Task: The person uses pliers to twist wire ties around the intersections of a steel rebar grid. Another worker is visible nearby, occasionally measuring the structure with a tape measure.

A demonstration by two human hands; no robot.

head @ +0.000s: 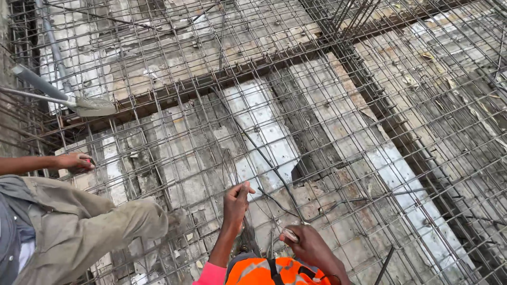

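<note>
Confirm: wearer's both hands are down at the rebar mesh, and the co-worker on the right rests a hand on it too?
Wrong side. The head view shows the co-worker on the left, hand on the rebar mesh. The wearer's left hand and right hand are at the mesh, as stated.

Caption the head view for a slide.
Left hand and right hand grip tie wire over a rebar grid.

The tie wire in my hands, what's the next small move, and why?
Probably draw the tie wire down to the nearest bar crossing of the rebar mesh. The left hand pinches its near end, the right hand grips a small tool low down, and the wire lies loose across the bars, not visibly wrapped round any.
</note>
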